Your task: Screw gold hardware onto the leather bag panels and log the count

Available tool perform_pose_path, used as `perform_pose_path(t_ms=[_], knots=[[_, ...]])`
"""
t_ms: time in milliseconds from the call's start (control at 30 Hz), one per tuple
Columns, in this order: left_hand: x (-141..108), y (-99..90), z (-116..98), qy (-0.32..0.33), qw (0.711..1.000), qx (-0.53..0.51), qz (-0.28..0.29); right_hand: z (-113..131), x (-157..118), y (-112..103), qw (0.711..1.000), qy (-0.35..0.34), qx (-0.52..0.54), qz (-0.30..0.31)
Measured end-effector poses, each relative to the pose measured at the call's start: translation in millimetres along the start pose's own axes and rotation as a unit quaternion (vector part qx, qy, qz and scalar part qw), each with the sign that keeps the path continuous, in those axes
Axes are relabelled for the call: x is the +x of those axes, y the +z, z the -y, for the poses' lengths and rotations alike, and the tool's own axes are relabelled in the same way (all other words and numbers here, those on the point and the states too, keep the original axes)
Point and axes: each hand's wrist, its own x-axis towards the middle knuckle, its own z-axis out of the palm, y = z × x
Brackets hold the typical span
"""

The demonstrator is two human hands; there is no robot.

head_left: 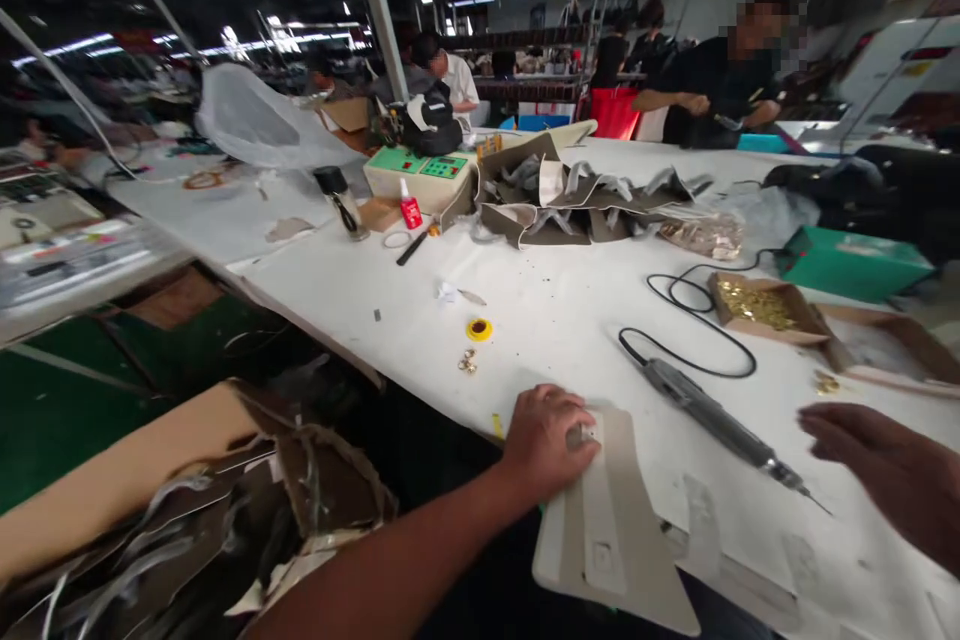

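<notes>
Pinching what looks like a small grey piece (576, 436), left hand (549, 442) rests on the beige panel (637, 530) overhanging the bench (562, 300) edge; right hand (889, 475) hangs open. Seems unfinished: gold fittings (757, 306) loose in box (806, 332), 1 screwdriver (701, 415) unheld.

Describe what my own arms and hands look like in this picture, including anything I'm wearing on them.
Your left hand is bare, with no glove, and your left forearm shows no sleeve, watch or bracelet up to the picture's edge. Your right hand is also ungloved, but motion blur hides finer details. No cables or markings stand out on either.
</notes>
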Motion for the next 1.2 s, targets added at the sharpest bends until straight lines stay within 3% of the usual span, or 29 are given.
perform_pose_path(t_ms=[67,167,233,333,633,933,1200], knots=[[1,-0.1,-1,0.004,1.0,0.005,0.003,34,-17,30,0.991,-0.01,0.021,0.131],[0,-0.3,-2,0.007,1.0,0.015,0.009,83,-33,87,0.964,-0.046,0.09,0.248],[0,-0.7,-2,0.009,1.0,0.022,0.011,101,-38,115,0.951,-0.059,0.098,0.289],[0,-0.6,-1,0.01,0.999,0.027,0.014,105,-37,136,0.944,-0.074,0.087,0.31],[0,-1.1,1,0.01,0.999,0.036,0.032,105,-34,143,0.946,-0.1,0.031,0.306],[-1,-0.9,2,0.015,0.998,0.043,0.037,107,-33,147,0.963,-0.034,0.007,0.268],[1,-2.9,1,0.01,0.998,0.046,0.047,109,-16,148,0.949,0.013,0.016,0.315]])
